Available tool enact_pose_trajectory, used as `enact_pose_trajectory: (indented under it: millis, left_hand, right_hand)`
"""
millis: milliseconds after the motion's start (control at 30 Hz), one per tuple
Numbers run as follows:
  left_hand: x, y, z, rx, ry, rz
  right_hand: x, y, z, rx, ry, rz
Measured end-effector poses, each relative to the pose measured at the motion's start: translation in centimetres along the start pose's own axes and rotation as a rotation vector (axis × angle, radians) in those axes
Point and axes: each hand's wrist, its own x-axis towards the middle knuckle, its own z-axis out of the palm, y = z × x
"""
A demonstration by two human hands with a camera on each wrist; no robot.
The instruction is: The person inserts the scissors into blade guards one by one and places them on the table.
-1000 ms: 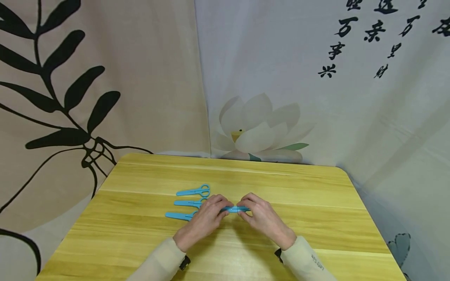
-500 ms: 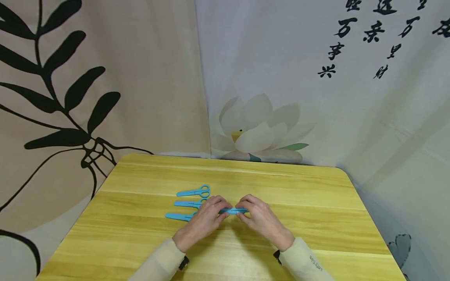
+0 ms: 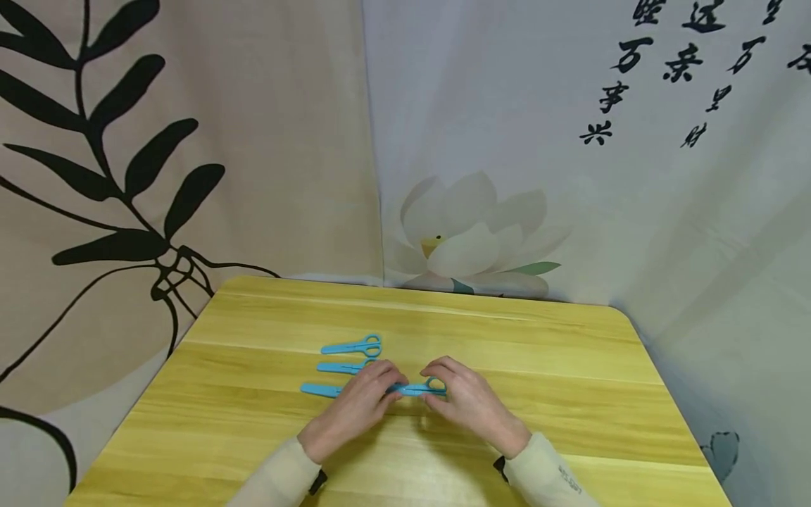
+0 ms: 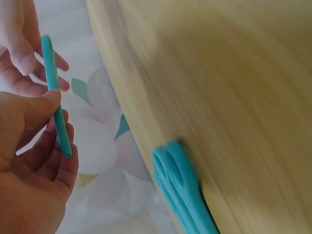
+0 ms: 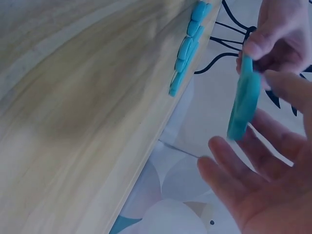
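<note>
Above the table, my left hand (image 3: 362, 403) pinches a pair of blue scissors (image 3: 415, 389) by the blade end, between thumb and fingers. In the left wrist view the scissors (image 4: 57, 114) appear edge-on. My right hand (image 3: 472, 401) is around the handle end with its fingers parted. In the right wrist view, spread fingers of the right hand (image 5: 263, 170) lie about the scissors' handle (image 5: 244, 105) without curling round it; whether the thumb touches is unclear. Three more blue scissors lie left of the hands: a far pair (image 3: 351, 346), a middle pair (image 3: 341, 367) and a near pair (image 3: 321, 389), partly hidden by my left hand.
The wooden table (image 3: 538, 352) has rounded far corners. Behind it hang cloths (image 3: 291, 141) printed with dark leaves, a pale lotus (image 3: 472, 239) and black characters.
The held scissors have moved slightly towards me and to the left with the left hand. My right hand's fingers have loosened from the handles, which now show more. The view has shifted a little.
</note>
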Motion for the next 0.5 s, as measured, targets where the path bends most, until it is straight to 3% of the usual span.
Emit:
enact_pose_trajectory:
  millis: [167, 500]
  left_hand:
    - [-1.6, -1.0, -1.1, -0.026, -0.013, -0.046]
    - [-6.1, -3.9, -4.1, -0.114, -0.099, -0.163]
  right_hand:
    - [-0.6, 0.5, -1.0, 0.024, 0.004, 0.087]
    - [-1.8, 2.4, -2.3, -0.009, 0.061, 0.140]
